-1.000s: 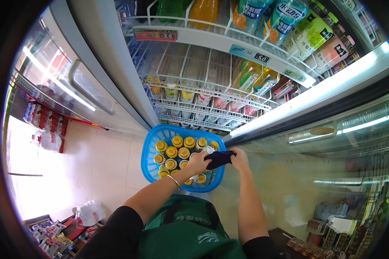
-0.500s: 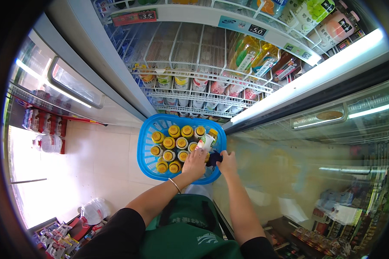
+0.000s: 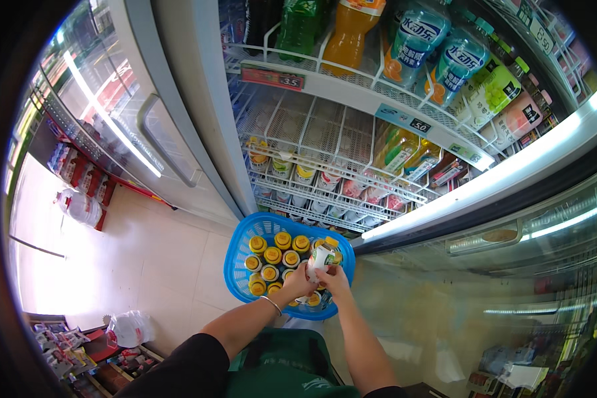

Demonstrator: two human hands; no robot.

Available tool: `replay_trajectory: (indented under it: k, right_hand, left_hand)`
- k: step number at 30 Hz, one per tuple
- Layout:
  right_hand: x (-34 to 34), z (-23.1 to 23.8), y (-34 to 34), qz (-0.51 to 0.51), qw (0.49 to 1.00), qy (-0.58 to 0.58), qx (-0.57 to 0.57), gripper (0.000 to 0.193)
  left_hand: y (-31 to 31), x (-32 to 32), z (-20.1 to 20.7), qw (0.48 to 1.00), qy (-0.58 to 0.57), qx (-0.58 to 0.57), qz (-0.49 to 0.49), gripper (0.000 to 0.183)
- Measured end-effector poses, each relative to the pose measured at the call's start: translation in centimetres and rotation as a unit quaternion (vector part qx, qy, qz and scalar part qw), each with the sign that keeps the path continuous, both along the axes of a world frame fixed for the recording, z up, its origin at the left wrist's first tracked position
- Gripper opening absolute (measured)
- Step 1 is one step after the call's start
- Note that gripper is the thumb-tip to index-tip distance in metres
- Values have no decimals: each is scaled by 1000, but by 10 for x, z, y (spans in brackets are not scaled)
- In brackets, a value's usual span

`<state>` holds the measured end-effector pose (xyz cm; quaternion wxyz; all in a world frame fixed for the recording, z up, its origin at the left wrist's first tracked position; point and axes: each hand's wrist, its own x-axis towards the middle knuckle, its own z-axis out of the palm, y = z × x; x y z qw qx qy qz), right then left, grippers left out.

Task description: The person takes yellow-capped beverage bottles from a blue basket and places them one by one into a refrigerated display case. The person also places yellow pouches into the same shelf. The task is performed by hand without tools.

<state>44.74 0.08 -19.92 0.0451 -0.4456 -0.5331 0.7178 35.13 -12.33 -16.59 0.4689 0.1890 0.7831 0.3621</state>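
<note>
Holding the bottle (image 3: 317, 263) in two hands, we have it tilted above the right part of the basket (image 3: 231, 265), its yellow cap (image 3: 331, 243) pointing away from us toward the fridge (image 3: 345, 94). Our left hand (image 3: 297, 284) is curled round the lower end and left side; our right hand (image 3: 334, 280) presses in from the right, so the grip is closed on the bottle from both sides. The hands hide its base, and we cannot tell whether it touches the other bottles (image 3: 272, 255) standing close together below. We judge it light enough for one hand, even if full. The wall looks smooth and fairly stiff, probably plastic, likely to dent under a hard squeeze and to turn slippery if damp. We would take hold round the middle of the body; the cap alone offers little purchase. Breakage seems unlikely, though a drop could scuff it.
</note>
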Motion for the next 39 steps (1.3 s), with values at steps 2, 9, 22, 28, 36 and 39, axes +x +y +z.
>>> replay_trajectory:
  k: [2,9,22,28,36,39]
  right_hand:
    - [-4,37,12,89,995,-2,-54,67]
    - [-49,138,15,152,978,140,3,57]
    - [-171,237,58,-24,755,486,439,50]
    - [-203,216,130,-56,823,188,534,64]
    - [-234,217,162,-31,799,1,600,73]
    - [-234,212,161,-36,788,26,614,70]
  left_hand:
    - [-8,-11,14,999,31,17,6,78]
    - [0,-50,97,942,202,270,10,80]
    - [36,-163,215,809,493,318,-42,76]
    - [78,-215,172,808,551,204,-49,61]
    - [111,-225,174,882,465,39,-75,48]
    - [113,-224,161,848,524,59,-56,52]
